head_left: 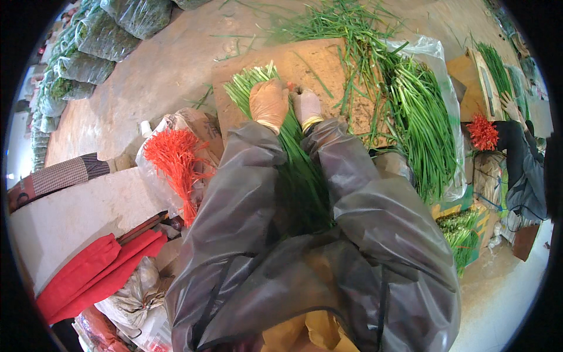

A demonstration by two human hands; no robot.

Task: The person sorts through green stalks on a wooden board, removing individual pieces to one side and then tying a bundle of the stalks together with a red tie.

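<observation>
A bunch of green leafy stalks (303, 176), like garlic chives, runs from its pale cut ends on a brown board (325, 57) back between my sleeves. Over the bunch near those ends lies my left hand (269, 102) in an orange-tan glove, its fingers curled down around the stalks. Close to its right, my right hand (306, 105) in a pale glove is bent at the bunch's edge, with a small bit of red between the two hands. Its fingertips are hidden, so its hold is unclear. A larger heap of the same stalks (422, 127) rests on clear plastic sheeting to the right.
Loose leaves (343, 22) spread over the board's far right and the floor. Red ties (176, 154) hang in a bundle at the left, near a white slab (83, 220) and red cloth (96, 273). Filled plastic bags (101, 39) line the far left. Another person (523, 163) works at the right.
</observation>
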